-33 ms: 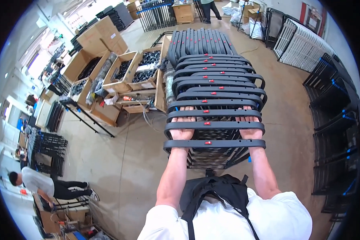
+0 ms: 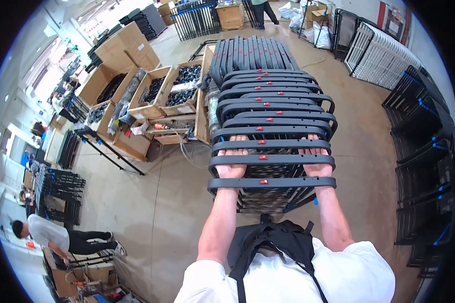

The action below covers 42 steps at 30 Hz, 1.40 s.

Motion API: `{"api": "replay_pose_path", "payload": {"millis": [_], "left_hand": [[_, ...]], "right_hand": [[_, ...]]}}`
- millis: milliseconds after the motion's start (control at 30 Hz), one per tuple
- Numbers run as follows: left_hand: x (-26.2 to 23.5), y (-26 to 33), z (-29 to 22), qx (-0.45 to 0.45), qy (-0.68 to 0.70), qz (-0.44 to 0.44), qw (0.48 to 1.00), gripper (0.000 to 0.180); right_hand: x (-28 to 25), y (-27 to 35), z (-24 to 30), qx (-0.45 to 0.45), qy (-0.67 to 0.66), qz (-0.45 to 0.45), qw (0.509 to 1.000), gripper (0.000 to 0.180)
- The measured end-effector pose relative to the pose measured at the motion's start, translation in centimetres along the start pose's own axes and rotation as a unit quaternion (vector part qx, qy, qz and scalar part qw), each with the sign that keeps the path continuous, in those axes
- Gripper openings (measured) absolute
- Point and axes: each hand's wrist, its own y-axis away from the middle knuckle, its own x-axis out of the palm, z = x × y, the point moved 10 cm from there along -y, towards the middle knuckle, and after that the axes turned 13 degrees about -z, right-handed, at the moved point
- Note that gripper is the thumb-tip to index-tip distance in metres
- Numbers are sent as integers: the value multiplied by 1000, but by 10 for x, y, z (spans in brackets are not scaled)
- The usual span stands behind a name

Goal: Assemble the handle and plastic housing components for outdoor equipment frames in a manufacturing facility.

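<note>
A long row of black folding-chair frames (image 2: 273, 108) stands in front of me, their curved top bars with small red tags stacked one behind another. Both of my arms reach into the nearest frames. My left hand (image 2: 232, 170) and my right hand (image 2: 317, 169) lie between the front bars, with fingers curled over a bar farther in. The closest bar (image 2: 271, 183) crosses over both wrists, and another bar covers part of each hand. A black apron strap (image 2: 268, 242) hangs over my white shirt.
Open cardboard boxes (image 2: 151, 96) of black parts sit on low racks to the left. Black folded chairs (image 2: 424, 151) line the right side, with white frames (image 2: 384, 55) behind. A person (image 2: 50, 235) bends down at lower left. Another person (image 2: 260, 10) stands by a wooden crate far ahead.
</note>
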Motion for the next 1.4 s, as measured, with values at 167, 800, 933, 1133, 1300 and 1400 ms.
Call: {"api": "replay_pose_path", "payload": {"millis": [167,800,933,1133,1300,1400], "left_hand": [[-8,-21,30,-63,2,-73,995,62],[-11,-13,6,-110,-6,-119,987,57],[-21,-20,9,-117,-5,-114,987,59],[-67,-43,-6,-56,-226,-128,964,45],[-159,29,-32,-104,-535,-188,817,33],[-118,94,-53,104,-804,-86,579,24]], "right_hand": [[-32,-23,19,-16,7,-14,1000,48],[-28,-17,-19,13,48,-149,988,34],[-43,-27,-15,29,62,-163,984,35],[-47,-39,-17,43,164,-119,978,32],[-88,-4,-54,110,316,-71,940,37],[-155,17,-93,205,284,-153,924,38]]}}
